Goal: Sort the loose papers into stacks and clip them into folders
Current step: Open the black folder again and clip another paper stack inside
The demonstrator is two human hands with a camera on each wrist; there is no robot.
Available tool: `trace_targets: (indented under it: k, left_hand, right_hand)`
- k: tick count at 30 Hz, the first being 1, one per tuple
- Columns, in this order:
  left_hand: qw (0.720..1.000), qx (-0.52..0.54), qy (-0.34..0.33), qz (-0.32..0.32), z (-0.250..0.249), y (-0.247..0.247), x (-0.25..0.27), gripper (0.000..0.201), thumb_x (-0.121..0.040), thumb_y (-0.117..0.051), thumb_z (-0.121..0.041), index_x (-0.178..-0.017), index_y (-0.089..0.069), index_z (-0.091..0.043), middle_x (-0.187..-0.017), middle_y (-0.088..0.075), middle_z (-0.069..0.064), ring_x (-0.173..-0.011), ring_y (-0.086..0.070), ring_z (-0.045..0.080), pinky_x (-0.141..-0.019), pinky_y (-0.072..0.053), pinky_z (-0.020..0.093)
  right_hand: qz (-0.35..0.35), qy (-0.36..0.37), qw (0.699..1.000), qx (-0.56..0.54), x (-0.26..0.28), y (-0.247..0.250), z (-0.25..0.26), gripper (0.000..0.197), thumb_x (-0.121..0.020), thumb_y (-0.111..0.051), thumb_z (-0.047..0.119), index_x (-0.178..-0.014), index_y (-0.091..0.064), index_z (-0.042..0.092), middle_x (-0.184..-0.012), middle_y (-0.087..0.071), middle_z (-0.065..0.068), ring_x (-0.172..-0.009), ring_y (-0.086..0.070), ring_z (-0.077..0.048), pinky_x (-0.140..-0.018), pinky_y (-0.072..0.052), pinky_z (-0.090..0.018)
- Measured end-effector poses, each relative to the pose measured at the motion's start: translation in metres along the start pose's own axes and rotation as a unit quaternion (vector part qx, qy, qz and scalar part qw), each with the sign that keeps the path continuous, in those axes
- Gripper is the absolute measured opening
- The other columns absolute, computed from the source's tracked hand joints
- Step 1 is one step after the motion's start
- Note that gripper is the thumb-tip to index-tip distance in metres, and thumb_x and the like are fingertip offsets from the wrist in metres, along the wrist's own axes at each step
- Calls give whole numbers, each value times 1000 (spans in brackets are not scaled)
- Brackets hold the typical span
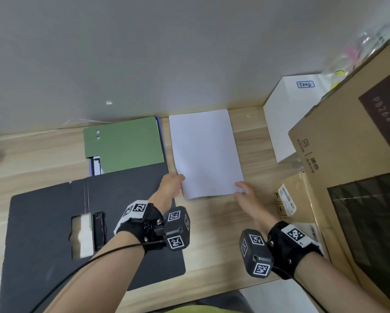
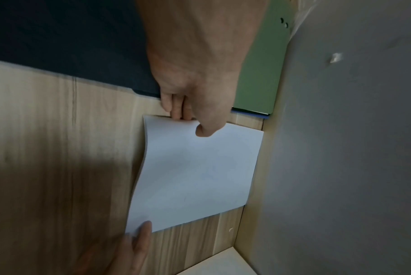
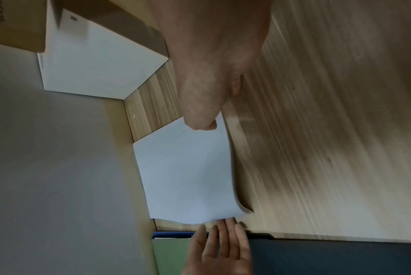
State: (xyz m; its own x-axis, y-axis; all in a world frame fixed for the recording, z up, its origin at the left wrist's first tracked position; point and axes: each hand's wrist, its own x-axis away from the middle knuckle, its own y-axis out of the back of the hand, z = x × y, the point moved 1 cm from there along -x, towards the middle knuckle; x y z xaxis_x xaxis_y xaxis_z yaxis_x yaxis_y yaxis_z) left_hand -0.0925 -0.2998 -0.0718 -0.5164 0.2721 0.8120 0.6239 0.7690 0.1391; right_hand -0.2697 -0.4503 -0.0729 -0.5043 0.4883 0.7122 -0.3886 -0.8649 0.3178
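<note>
A stack of white paper (image 1: 206, 154) lies on the wooden desk (image 1: 214, 236) against the back wall, its near edge lifted a little. My left hand (image 1: 180, 180) pinches the stack's near left corner: in the left wrist view the thumb (image 2: 204, 130) lies on top and the fingers (image 2: 176, 109) go under the edge. At the near right corner my right hand (image 1: 240, 188) holds the stack, thumb (image 3: 202, 122) on top, its other fingers mostly hidden. A black folder (image 1: 54, 222) lies open at the left with its metal clip (image 1: 98, 230). Behind it sits a green folder (image 1: 124, 145).
A white box (image 1: 289, 114) labelled T006 stands right of the paper. A large cardboard box (image 1: 347, 166) and a smaller parcel (image 1: 286, 199) fill the right side. A grey wall (image 1: 144, 53) closes the back. Bare desk lies between my wrists.
</note>
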Motion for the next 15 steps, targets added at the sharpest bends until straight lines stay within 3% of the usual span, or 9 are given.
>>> trace_targets:
  k: [2,4,5,6,8,10,12,14,15]
  left_hand:
    - [999,31,3,15,-3,-6,-3,9,-94,-47,-8,-90,-54,-13,-85,-58,3,-71,-54,15,-61,-44,23]
    - [998,54,7,18,-3,-12,-7,13,-95,-48,-10,-106,-54,-12,-98,-63,6,-87,-60,18,-86,-52,33]
    - [998,54,6,15,-5,-14,-6,12,-96,-48,-10,-107,-52,-13,-94,-61,5,-83,-59,18,-93,-49,38]
    - [999,54,-1,2,-5,-15,-6,10,-96,-48,-11,-105,-51,-13,-87,-58,4,-76,-56,16,-92,-49,39]
    - [998,31,-27,-45,-4,-15,-6,2,-93,-51,-12,-93,-52,-14,-85,-56,3,-75,-53,20,-77,-48,33]
    - [994,-23,-55,-91,-4,-13,-5,11,-88,-52,-14,-79,-46,-14,-79,-48,4,-73,-44,21,-67,-37,31]
    - [991,-63,-62,-98,-5,-11,-2,14,-86,-51,-16,-77,-40,-15,-76,-43,3,-69,-39,21,-63,-33,29]
    - [997,-43,-54,-40,-8,-12,-1,9,-83,-50,-17,-90,-49,-12,-85,-57,0,-77,-55,22,-69,-47,31]
    - [998,-29,-53,-12,-6,-11,-6,30,-79,-48,-17,-108,-53,-13,-99,-63,1,-89,-63,24,-80,-53,34]
  right_hand:
    - [6,1,1000,2,0,2,-3,46,-98,-36,13,-142,-37,21,-155,-24,4,-141,-26,-15,-109,-25,-29]
    - [13,-1,1000,2,-2,4,-6,46,-97,-37,14,-142,-37,23,-156,-24,5,-142,-25,-14,-107,-24,-27]
    - [17,-2,1000,2,-2,6,-6,46,-97,-38,14,-142,-37,23,-156,-24,5,-142,-25,-14,-105,-24,-26]
    - [21,-2,1000,3,-2,7,-7,46,-97,-38,14,-142,-37,24,-156,-24,6,-142,-24,-14,-104,-24,-25]
    - [24,-1,1000,7,-2,9,-7,45,-98,-37,15,-142,-38,25,-157,-24,7,-142,-24,-13,-104,-23,-25]
    - [33,3,999,16,-2,11,-7,46,-98,-36,14,-142,-38,26,-157,-21,8,-143,-20,-12,-107,-22,-28]
    - [50,9,998,38,-1,10,-6,46,-98,-36,15,-143,-37,26,-159,-15,8,-146,-14,-12,-114,-17,-32]
    - [59,8,997,43,1,7,-5,44,-99,-37,16,-143,-38,26,-159,-14,7,-146,-12,-12,-114,-16,-31]
    - [58,6,998,35,3,7,-4,43,-100,-38,16,-141,-41,25,-158,-17,6,-146,-15,-12,-112,-18,-30]
